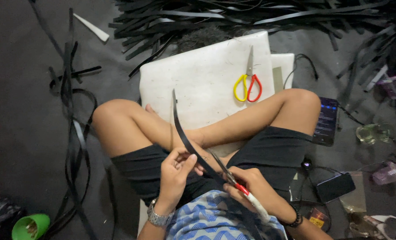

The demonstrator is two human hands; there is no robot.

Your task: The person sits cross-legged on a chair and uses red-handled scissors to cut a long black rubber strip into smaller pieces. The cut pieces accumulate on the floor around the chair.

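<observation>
the left hand (176, 171) pinches a long black strip (180, 129) between thumb and fingers, closed on it near its lower part; a metal watch (159, 218) sits on that wrist. the strip curves up from the hand toward twelve o'clock, its free end rising over the white board (207, 75). the right hand (251, 186) is wrapped around the handle of a pair of scissors (227, 173) with a red-and-white wrapped grip, blades pointing toward eleven o'clock and meeting the strip just beside the left thumb; whether the blades are parted or shut on the strip i cannot tell. a dark beaded bracelet (295, 218) circles the right wrist.

the person sits cross-legged, both hands over the lap. at one o'clock from the hands, a second pair of scissors (248, 82) with yellow and red loops lies on the white board, untouched. a heap of black strips (251, 18) lies along the twelve o'clock edge, and more loose strips (71, 133) trail at nine o'clock. a dark phone (326, 121) lies at three o'clock beside the knee. a green cup (31, 226) lies at eight o'clock.
</observation>
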